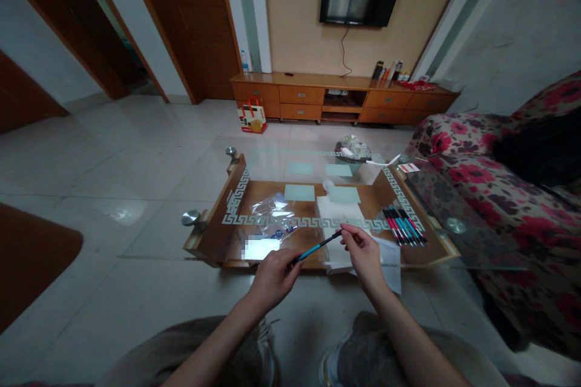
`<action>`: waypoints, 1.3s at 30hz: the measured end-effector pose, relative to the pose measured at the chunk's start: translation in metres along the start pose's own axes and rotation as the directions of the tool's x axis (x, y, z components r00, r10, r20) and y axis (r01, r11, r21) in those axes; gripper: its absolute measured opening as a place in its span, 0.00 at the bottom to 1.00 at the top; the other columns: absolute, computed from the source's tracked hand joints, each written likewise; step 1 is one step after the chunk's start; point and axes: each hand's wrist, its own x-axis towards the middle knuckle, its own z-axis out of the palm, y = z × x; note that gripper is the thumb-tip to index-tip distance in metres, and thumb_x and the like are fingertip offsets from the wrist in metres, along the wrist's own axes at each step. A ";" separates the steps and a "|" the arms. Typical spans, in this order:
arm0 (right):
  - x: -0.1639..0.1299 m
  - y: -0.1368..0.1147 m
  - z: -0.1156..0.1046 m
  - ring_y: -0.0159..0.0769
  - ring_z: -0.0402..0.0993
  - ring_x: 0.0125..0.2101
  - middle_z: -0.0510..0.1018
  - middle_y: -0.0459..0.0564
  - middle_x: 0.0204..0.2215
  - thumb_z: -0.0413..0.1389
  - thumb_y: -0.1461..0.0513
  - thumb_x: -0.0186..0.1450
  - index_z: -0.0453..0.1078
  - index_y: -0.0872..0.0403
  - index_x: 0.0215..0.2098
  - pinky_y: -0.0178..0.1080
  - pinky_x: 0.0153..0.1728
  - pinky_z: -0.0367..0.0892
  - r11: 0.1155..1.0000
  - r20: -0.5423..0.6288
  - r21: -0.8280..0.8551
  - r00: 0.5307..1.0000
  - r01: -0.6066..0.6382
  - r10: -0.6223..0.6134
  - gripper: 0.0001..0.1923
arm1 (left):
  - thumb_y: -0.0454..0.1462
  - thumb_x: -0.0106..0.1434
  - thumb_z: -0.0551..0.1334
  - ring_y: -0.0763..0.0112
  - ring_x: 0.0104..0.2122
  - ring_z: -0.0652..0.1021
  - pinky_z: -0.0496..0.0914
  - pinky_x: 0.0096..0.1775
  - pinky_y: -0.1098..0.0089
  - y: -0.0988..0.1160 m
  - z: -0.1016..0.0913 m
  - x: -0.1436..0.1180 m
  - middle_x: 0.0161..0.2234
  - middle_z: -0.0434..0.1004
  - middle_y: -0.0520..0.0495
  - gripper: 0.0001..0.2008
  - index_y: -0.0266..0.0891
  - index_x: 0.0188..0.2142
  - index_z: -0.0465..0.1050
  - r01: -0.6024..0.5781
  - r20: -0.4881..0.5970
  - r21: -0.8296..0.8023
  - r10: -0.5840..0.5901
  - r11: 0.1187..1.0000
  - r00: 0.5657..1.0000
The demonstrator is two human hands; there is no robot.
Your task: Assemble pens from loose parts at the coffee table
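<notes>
A blue pen with a black end (pixel 313 250) is stretched between my two hands above the near edge of the glass table. My left hand (pixel 275 275) is closed round its lower left end. At the dark upper right end, the fingers of my right hand (pixel 361 248) pinch it. Several pens (pixel 403 225), blue, pink and black, lie side by side on the glass to the right. Left of centre is a clear plastic bag (pixel 273 217) with blue marks. A white box or sheet (pixel 338 217) shows behind my right hand, partly hidden by it.
The glass tabletop (pixel 163 230) has a patterned border and metal knobs. A bin with a bag (pixel 354 150) stands beyond it. To the right is a floral sofa (pixel 472 157); a paper bag (pixel 252 118) stands by the TV cabinet (pixel 299 95).
</notes>
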 end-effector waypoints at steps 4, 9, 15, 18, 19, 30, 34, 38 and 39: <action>-0.001 -0.001 0.000 0.35 0.73 0.29 0.81 0.52 0.33 0.62 0.51 0.60 0.77 0.54 0.44 0.37 0.28 0.67 0.997 0.023 0.055 0.998 -0.051 0.050 0.19 | 0.37 0.67 0.58 0.66 0.37 0.78 0.70 0.42 0.68 -0.001 0.001 -0.001 0.39 0.80 0.46 0.12 0.44 0.47 0.77 0.000 0.004 -0.005 0.000 1.000 1.000; -0.001 -0.001 0.000 0.34 0.72 0.27 0.81 0.51 0.33 0.63 0.51 0.59 0.76 0.54 0.45 0.36 0.28 0.66 0.985 0.027 0.115 0.992 -0.129 0.127 0.20 | 0.37 0.67 0.58 0.67 0.36 0.78 0.70 0.41 0.68 0.000 0.000 0.000 0.38 0.80 0.47 0.11 0.44 0.47 0.77 0.004 0.012 -0.003 -0.004 1.000 1.000; -0.002 -0.003 0.002 0.34 0.72 0.27 0.81 0.50 0.31 0.65 0.52 0.56 0.76 0.55 0.44 0.35 0.26 0.65 0.977 0.023 0.150 0.988 -0.152 0.151 0.21 | 0.37 0.68 0.58 0.66 0.37 0.78 0.70 0.42 0.68 0.001 -0.001 0.000 0.39 0.80 0.47 0.12 0.44 0.48 0.77 0.006 0.023 -0.011 -0.006 1.000 1.000; -0.002 -0.003 0.002 0.34 0.72 0.27 0.80 0.49 0.30 0.66 0.52 0.55 0.75 0.55 0.44 0.35 0.27 0.64 0.973 0.027 0.157 0.986 -0.168 0.166 0.22 | 0.37 0.68 0.58 0.67 0.37 0.77 0.69 0.43 0.67 0.000 0.000 0.000 0.39 0.80 0.47 0.12 0.44 0.48 0.76 -0.001 0.036 -0.010 0.001 1.000 0.999; -0.002 -0.003 0.002 0.34 0.72 0.27 0.80 0.49 0.30 0.66 0.52 0.55 0.75 0.55 0.44 0.35 0.27 0.64 0.971 0.034 0.158 0.984 -0.177 0.174 0.22 | 0.37 0.68 0.58 0.67 0.37 0.77 0.69 0.42 0.68 0.000 0.000 0.000 0.38 0.80 0.47 0.12 0.44 0.48 0.76 -0.002 0.040 -0.008 0.002 1.000 0.999; -0.008 -0.007 0.005 0.32 0.71 0.28 0.79 0.48 0.30 0.67 0.51 0.55 0.75 0.53 0.45 0.34 0.28 0.63 0.923 0.153 0.206 0.942 -0.325 0.297 0.24 | 0.37 0.68 0.58 0.68 0.35 0.77 0.69 0.41 0.68 0.001 0.001 0.000 0.36 0.80 0.47 0.11 0.43 0.47 0.76 -0.021 0.032 -0.008 0.021 1.000 0.999; -0.010 -0.007 0.006 0.32 0.72 0.29 0.79 0.49 0.31 0.67 0.51 0.55 0.76 0.53 0.46 0.34 0.29 0.63 0.910 0.201 0.201 0.924 -0.363 0.325 0.23 | 0.38 0.69 0.58 0.67 0.34 0.76 0.69 0.40 0.68 0.001 0.000 0.000 0.36 0.80 0.47 0.11 0.42 0.46 0.76 -0.034 0.031 -0.010 0.034 0.999 0.999; -0.011 -0.010 0.008 0.32 0.71 0.29 0.79 0.49 0.30 0.68 0.52 0.54 0.77 0.54 0.44 0.33 0.28 0.62 0.901 0.246 0.187 0.907 -0.391 0.343 0.22 | 0.38 0.69 0.57 0.67 0.35 0.76 0.68 0.40 0.68 0.003 -0.001 0.001 0.36 0.79 0.47 0.11 0.43 0.48 0.76 -0.037 0.042 -0.014 0.038 0.999 0.998; -0.012 -0.011 0.008 0.32 0.71 0.29 0.79 0.49 0.31 0.68 0.52 0.54 0.77 0.54 0.43 0.33 0.28 0.61 0.897 0.256 0.188 0.902 -0.399 0.348 0.22 | 0.38 0.69 0.57 0.67 0.35 0.77 0.68 0.40 0.68 0.003 -0.001 0.001 0.36 0.79 0.48 0.11 0.43 0.48 0.75 -0.035 0.046 -0.015 0.036 0.999 0.998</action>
